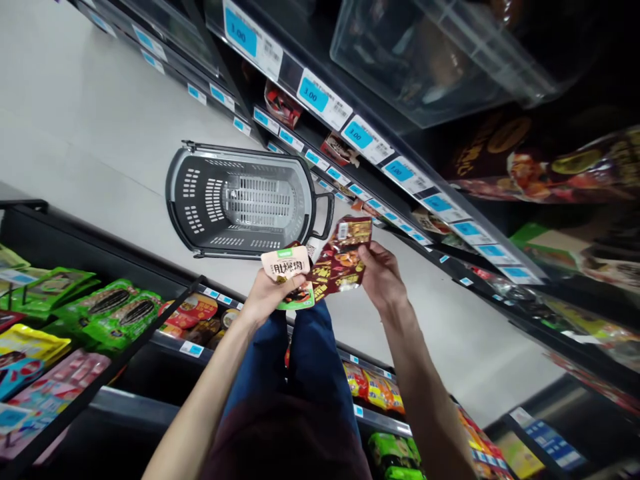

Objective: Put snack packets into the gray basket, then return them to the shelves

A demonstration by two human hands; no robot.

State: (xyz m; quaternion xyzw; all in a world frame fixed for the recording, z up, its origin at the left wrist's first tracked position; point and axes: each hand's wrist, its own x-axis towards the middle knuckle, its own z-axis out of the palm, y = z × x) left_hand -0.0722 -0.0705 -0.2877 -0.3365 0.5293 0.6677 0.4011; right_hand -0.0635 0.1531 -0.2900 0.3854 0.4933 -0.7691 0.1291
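My left hand is closed on a small snack packet, cream at the top with dark characters and green along its lower edge. My thumb lies across its front. Held by its right side, a dark brown and red snack packet with food pictures is pinched in my right hand. The two packets touch, the left one overlapping the brown one. Just beyond them, a grey and black shopping basket stands on the floor, its black handle pointing toward the packets.
Shelves with blue and white price tags run along the right, with a clear plastic bin on the upper one. To the left, another shelf holds green snack bags and a yellow bag. Pale floor lies between the shelves.
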